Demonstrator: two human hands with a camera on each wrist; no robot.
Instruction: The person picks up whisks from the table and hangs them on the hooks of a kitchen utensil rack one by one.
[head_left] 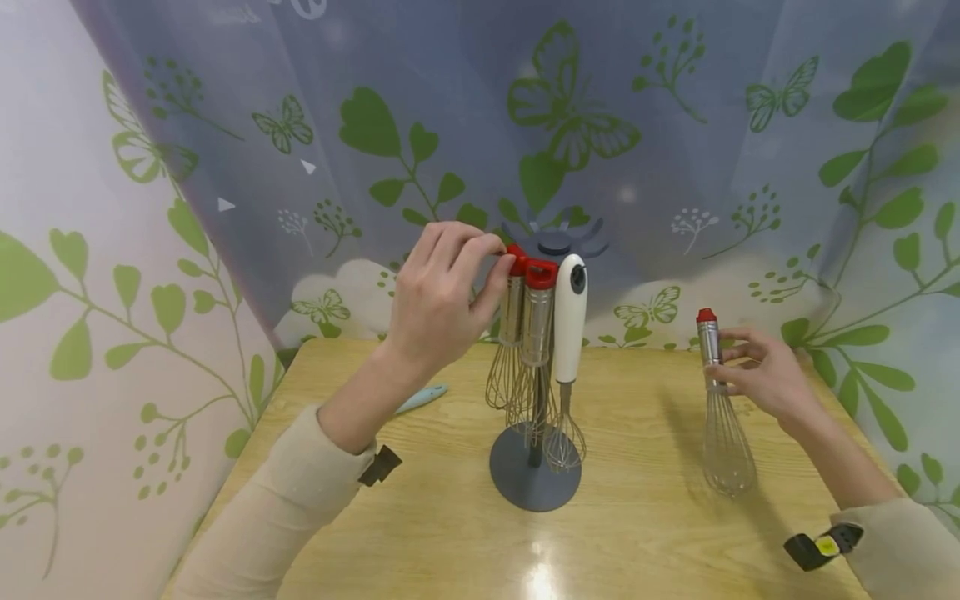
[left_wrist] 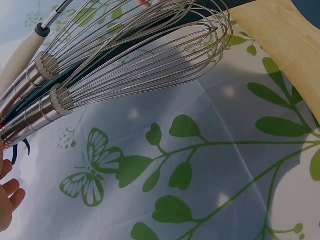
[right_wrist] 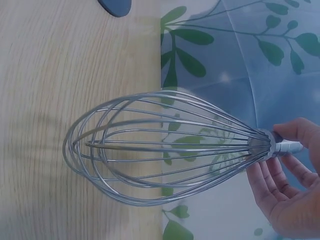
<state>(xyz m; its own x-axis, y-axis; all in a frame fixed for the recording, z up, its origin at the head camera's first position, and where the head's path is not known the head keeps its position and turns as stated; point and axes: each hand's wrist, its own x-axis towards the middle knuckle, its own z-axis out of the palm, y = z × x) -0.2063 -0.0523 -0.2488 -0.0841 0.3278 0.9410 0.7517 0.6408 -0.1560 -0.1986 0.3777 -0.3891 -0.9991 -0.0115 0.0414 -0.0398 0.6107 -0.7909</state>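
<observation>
A dark grey utensil stand [head_left: 535,493] rises in the middle of the table, with hooks [head_left: 555,242] spreading at its top. Two steel whisks with red loop tops hang on it, a front whisk [head_left: 537,325] and a back whisk [head_left: 512,310]. Beside them hangs a smaller white-handled whisk [head_left: 569,333]. My left hand [head_left: 442,292] pinches the back whisk's red top between thumb and fingers. Off to the right, my right hand [head_left: 765,371] holds another steel whisk [right_wrist: 165,147] by its handle, red end up and wires down over the table.
The wooden table [head_left: 420,517] backs onto a patterned curtain [head_left: 450,100] with leaves and butterflies. A light blue handle-like thing [head_left: 422,398] lies at the left, partly hidden behind my left arm.
</observation>
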